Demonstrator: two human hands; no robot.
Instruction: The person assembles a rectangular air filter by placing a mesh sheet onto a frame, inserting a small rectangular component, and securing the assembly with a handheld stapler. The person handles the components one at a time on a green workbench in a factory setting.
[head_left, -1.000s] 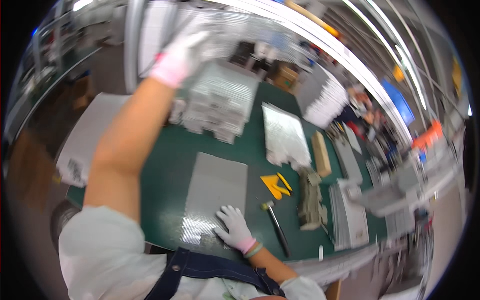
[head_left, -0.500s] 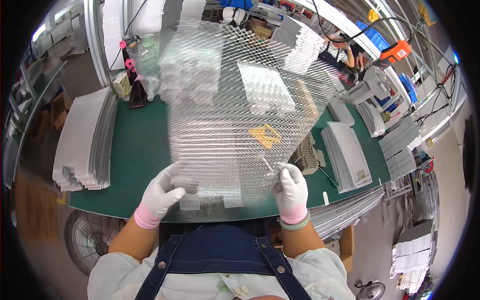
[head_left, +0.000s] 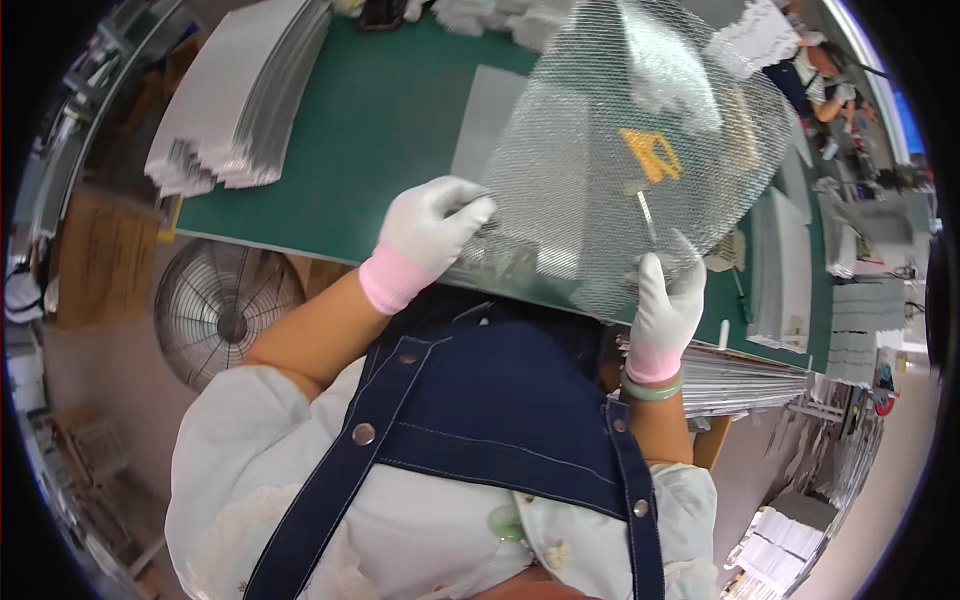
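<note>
Sheet of see-through silvery mesh (head_left: 600, 175) is being held over the flat green table (head_left: 385, 130) by its front edge, white-gloved left hand (head_left: 435, 228) and right hand (head_left: 667, 308) pinching it, apparently a steadying step calling for matched, gentle grips.

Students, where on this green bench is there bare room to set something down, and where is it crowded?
Bare green tabletop lies between the left panel stack and the flat grey sheet, beyond the left hand. Crowded: the right side, where a yellow tool shows through the mesh sheet near another panel stack.
</note>
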